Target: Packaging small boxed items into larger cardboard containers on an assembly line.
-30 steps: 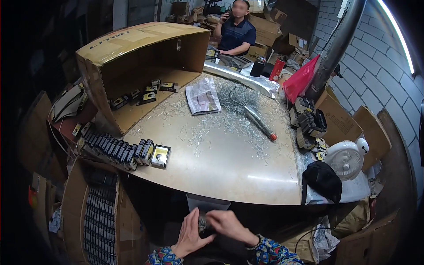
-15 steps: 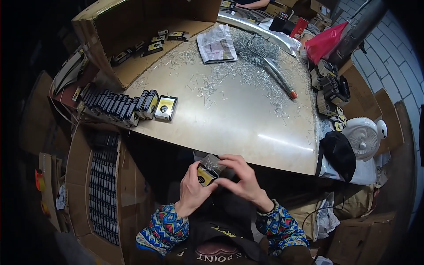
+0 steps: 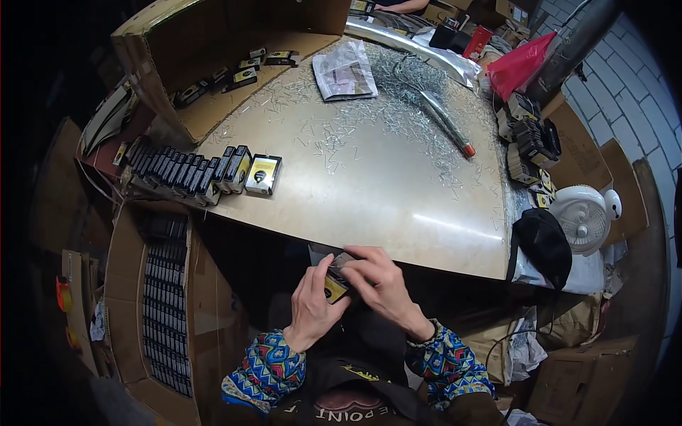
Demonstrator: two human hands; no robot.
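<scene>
A small black-and-yellow cardboard box (image 3: 334,289) is in my hands, just off the table's near edge. My left hand (image 3: 310,309) is closed around its left side and lower end. The fingers of my right hand (image 3: 382,285) are bent over its far end, closed on a greyish flap (image 3: 342,260) there. The right fingertips partly cover that end, so what lies inside is hidden. At the table's left edge stands a row of similar boxes (image 3: 188,172), with one more box (image 3: 263,175) upright at the row's right end.
Bent metal wire pieces (image 3: 398,103) are strewn over the table (image 3: 341,202), around folded paper (image 3: 345,71) and a red-tipped metal tube (image 3: 449,126). A large carton (image 3: 160,85) lies at the far left; a carton (image 3: 128,312) of packed boxes stands below. A white fan (image 3: 579,220) is right. Another person's arm (image 3: 405,7) shows beyond.
My right hand has moved left, its fingers closing in over the box's far end and covering more of it. My left hand keeps its hold. The whole view has shifted slightly.
</scene>
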